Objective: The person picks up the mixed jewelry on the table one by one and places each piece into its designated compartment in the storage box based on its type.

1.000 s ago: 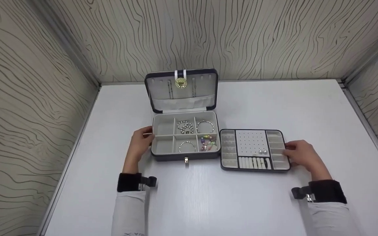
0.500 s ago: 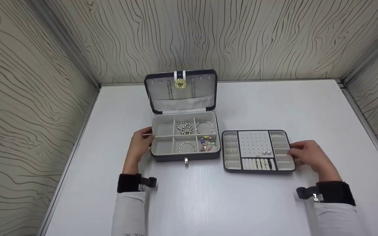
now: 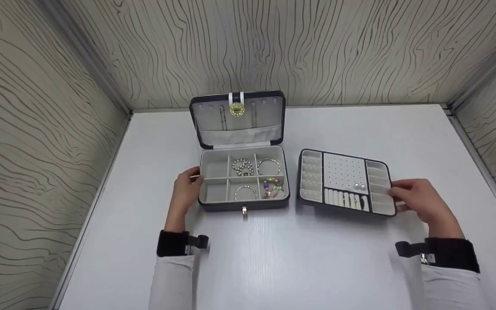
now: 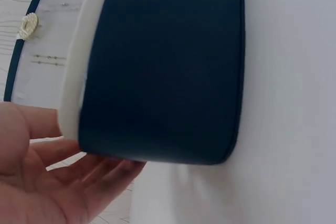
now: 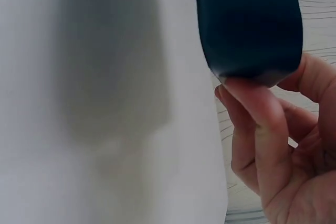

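A dark blue jewelry box [image 3: 244, 206] stands with its lid [image 3: 239, 118] raised, and its light compartments hold bracelets. My left hand [image 3: 185, 189] grips the left side of that box, thumb at the rim; in the left wrist view the fingers curl along its end wall. To the right, my right hand [image 3: 422, 199] pinches the right end of the jewelry tray [image 3: 345, 170], held off the table and slanting, with its shadow below. Two pearl earrings [image 3: 359, 186] sit on the tray's pegboard, above ring rolls holding rings. In the right wrist view, thumb and fingers clasp the tray's dark end.
Inside the box lie a pearl bracelet [image 3: 243, 167], silver bangles [image 3: 268, 166] and a colorful beaded bracelet [image 3: 273, 188]. Necklaces [image 3: 223, 118] hang in the lid under a gold clasp ornament [image 3: 237, 109]. Wood-patterned panels [image 3: 256, 51] surround the white table [image 3: 248, 267].
The right hand has carried the tray rightward, away from the box, and raised it, with its left end swung up in the view. The left hand and the box stay in place.
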Tool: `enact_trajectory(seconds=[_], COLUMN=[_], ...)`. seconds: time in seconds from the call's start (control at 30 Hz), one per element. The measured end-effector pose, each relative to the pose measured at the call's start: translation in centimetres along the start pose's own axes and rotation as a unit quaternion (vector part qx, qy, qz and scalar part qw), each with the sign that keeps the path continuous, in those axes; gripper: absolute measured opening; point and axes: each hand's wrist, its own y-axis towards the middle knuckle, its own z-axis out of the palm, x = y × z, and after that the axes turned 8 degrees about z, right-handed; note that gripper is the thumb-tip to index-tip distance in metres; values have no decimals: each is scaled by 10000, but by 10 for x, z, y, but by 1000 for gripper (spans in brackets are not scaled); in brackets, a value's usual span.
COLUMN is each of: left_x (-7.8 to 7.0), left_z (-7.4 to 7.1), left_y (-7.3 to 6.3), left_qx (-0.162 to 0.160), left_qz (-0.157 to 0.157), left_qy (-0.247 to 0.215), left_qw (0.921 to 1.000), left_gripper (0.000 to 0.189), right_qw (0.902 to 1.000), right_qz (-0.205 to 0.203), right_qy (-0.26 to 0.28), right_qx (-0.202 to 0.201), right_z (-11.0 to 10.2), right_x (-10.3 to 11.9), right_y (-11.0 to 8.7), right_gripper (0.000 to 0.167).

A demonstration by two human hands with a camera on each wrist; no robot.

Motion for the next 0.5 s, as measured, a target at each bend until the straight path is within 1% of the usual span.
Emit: enact_trajectory(seconds=[0.13, 0.23, 0.3, 0.37, 0.4, 0.43, 0.5], left_x=[-12, -23, -31, -39, -43, -46, -52], left_z=[2, 4, 6, 8, 10, 11, 15], left_y=[-5, -9, -13, -16, -17, -19, -20], left_qx=[-344, -662, -838, -946, -951, -931, -782], left_qz=[231, 460, 608, 781, 853, 919, 1000], left_qy=[503, 889, 1031, 1042, 1003, 936, 753], left_qw=[9979, 9928, 9893, 9870, 9867, 9870, 9890], left_gripper=[45, 47, 46, 42, 40, 38, 34], right_qw=[10000, 10000, 10000, 9999, 9999, 9999, 9998], right_qz=[-8, -44, -81, -120, -134, -146, -167], right_qy=[-19, -46, -35, -23, 3, 34, 69], right_qx=[3, -7, -20, -27, -16, 5, 69], right_z=[4, 10, 15, 21, 25, 29, 36], right_x=[14, 27, 36, 44, 48, 51, 58], right_y=[0, 0, 0, 0, 1, 2, 3], right_gripper=[52, 51, 50, 50, 49, 49, 49])
